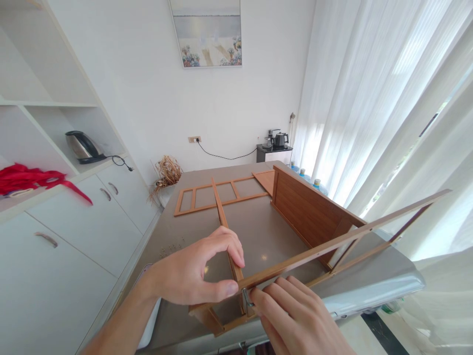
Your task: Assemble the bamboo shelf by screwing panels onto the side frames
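My left hand (201, 270) pinches the joint where a long wooden slat (222, 213) meets a tilted wooden frame (343, 239), thumb under, fingers over the top. My right hand (291, 315) is closed on a small metal tool (246, 297), likely a hex key, pressed at that same corner. The frame rises to the right and leans on an upright brown wooden panel (308, 209). All of it stands on a grey table (258, 231). What the tool turns is hidden by my fingers.
A flat ladder-like wooden frame (218, 195) lies at the table's far side. Several small screws (172, 248) lie near the left edge. White cabinets with a kettle (82, 146) and red cloth (27, 178) stand left; curtains (388, 108) hang right; dried grass (168, 172) sits beyond.
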A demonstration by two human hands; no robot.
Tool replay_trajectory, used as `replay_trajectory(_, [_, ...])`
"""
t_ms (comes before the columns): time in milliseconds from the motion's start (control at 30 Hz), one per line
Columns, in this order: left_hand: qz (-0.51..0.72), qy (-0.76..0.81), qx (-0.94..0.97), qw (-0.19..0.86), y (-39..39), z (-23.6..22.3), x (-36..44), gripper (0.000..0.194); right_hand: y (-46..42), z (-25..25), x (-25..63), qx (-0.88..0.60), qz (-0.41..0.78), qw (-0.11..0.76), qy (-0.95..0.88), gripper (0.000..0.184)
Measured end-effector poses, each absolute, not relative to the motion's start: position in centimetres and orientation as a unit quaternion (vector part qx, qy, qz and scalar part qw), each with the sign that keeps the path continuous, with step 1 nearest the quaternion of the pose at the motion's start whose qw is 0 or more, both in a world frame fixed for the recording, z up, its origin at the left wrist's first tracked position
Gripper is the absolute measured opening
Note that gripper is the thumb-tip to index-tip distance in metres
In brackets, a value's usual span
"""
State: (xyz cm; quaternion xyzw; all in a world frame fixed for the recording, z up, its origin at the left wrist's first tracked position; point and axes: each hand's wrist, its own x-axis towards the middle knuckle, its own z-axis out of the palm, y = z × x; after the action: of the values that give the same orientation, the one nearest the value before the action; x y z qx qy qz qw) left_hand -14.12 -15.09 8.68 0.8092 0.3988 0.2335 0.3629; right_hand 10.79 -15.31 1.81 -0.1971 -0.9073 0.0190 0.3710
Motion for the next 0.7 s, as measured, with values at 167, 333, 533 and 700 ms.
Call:
replay_trajectory(167, [0.244,0.376,0.819,0.359,-14.8,8.7,-14.2,0.028,-15.6,1.5,10.6,-0.208,0.048,0.380,-0.900,0.017])
replay_trajectory(333, [0.240,0.349,0.839,0.342,-14.3,9.4,-14.3,0.020,-15.4,1.2,10.6,-0.201,0.079,0.386,-0.897,0.017])
replay_trajectory(533, [0.189,0.377,0.858,0.292,-14.0,10.9,-13.9,0.041,-15.3,1.0,10.6,-0.193,0.095,0.399,-0.891,0.019])
replay_trajectory(700, [0.140,0.381,0.862,0.304,-13.6,12.3,-13.4,0.022,-15.3,0.9,10.5,-0.187,0.114,0.393,-0.893,0.022])
